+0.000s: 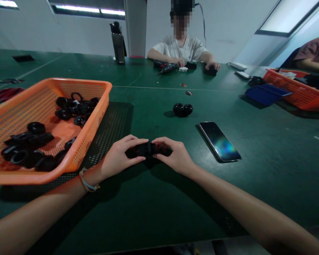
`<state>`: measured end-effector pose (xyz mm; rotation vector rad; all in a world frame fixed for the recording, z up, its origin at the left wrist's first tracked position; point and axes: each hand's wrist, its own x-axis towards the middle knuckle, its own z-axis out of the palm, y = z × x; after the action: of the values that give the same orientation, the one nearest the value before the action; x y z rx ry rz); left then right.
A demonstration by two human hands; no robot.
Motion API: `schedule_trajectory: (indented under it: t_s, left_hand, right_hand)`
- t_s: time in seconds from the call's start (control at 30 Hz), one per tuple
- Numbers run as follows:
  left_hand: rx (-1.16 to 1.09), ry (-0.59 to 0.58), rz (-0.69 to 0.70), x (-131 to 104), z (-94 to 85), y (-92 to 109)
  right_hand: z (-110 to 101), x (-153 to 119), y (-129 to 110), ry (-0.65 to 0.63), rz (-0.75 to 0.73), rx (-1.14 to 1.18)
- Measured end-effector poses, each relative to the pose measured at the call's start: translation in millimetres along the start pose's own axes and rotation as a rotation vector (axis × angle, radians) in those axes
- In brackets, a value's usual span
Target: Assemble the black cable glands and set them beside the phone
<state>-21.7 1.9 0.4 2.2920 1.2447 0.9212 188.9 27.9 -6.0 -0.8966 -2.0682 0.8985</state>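
Left hand (122, 154) and right hand (178, 156) are gripping one black part (145, 150) between them, fingers (136, 142) pinching narrow around opposite ends. Part is sitting low over the counter (149, 212), front center; can't tell if it's touching. Orange basket (97, 120) is standing to the left, holding loose black fittings (35, 140). Phone (220, 142) is lying to the right, two round black pieces (183, 109) are resting beyond the hands. Co-worker (184, 49) is sitting opposite, near a drill (167, 68).

My right hand (177, 156): room, bottom-centre tabletop (154, 219) | blocking: orange basket (23, 179), left | phone (220, 141), right of centre | round black parts (178, 109), above centre
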Motion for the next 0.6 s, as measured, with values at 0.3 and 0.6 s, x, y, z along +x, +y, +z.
schedule_trajectory:
  t_s: [0.3,0.6]
  left_hand:
    - [-0.007,-0.015,-0.024,0.7,0.2,0.1]
    - [-0.016,-0.016,-0.033,0.3,-0.2,-0.6]
  right_hand:
    - [-0.7,0.7,0.0,-0.022,0.03,0.016]
    - [0.3,0.2,1.6,-0.035,0.049,-0.004]
